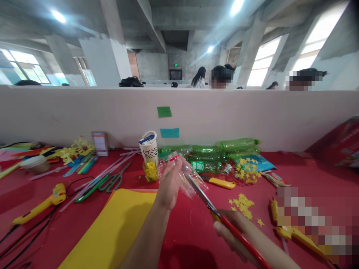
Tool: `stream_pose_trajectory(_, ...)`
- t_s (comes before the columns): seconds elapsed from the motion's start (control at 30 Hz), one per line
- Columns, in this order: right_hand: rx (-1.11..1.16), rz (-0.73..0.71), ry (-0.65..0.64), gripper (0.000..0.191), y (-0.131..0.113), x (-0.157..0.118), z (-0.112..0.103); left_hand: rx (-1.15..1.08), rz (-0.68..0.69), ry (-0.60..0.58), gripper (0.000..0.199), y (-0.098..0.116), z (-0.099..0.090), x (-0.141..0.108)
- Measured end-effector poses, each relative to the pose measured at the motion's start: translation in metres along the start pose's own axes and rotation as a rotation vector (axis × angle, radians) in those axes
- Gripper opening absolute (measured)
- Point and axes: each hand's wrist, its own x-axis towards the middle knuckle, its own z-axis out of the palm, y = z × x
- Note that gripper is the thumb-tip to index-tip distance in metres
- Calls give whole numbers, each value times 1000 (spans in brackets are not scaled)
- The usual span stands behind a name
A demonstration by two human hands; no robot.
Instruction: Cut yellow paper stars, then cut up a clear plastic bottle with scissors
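Note:
My left hand [171, 183] is closed round a clear plastic bottle piece [190, 179] with a red ring at its neck. My right hand [228, 228] grips red-handled scissors [203, 196], whose blades point up and left and meet the clear plastic. The blades look nearly closed. Just behind the left hand are a yellow flower-like piece [150, 172] and a white patterned cup [149, 147]. Right of the blades lies a yellow utility knife [222, 182]. Yellow stars [242, 204] are scattered near my right hand.
Green bottles [238, 144] lie along the white partition [84, 112]. A yellow sheet [112, 220] covers the front left of the red table. Grey-green scissors [113, 180] lie behind it. Yellow glue guns [42, 205] with cables rest at both sides. People sit beyond the partition.

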Motion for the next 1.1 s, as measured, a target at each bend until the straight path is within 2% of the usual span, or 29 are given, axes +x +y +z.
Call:
stream_pose_trajectory(0.13,-19,42,39,55,2,4,2,25,32,11,36,0,4,0)
stream_pose_trajectory(0.3,-34,133,50,54,1,9,5,15,49,18,38,3,4,2)
stream_pose_trajectory(0.57,51,70,10,56,-3,0,1,-91,5,52,28,-4,2,0)
stream_pose_trajectory(0.77,69,104,49,53,-7,0,-1,-87,20,-95,36,-5,10,-3)
stream_pose_trajectory(0.93,11,138,76,49,-4,7,4,-37,24,-78,36,-6,7,-2)
stream_pose_trajectory(1.1,68,125,62,52,-3,4,5,-78,15,-70,33,-6,4,-1)
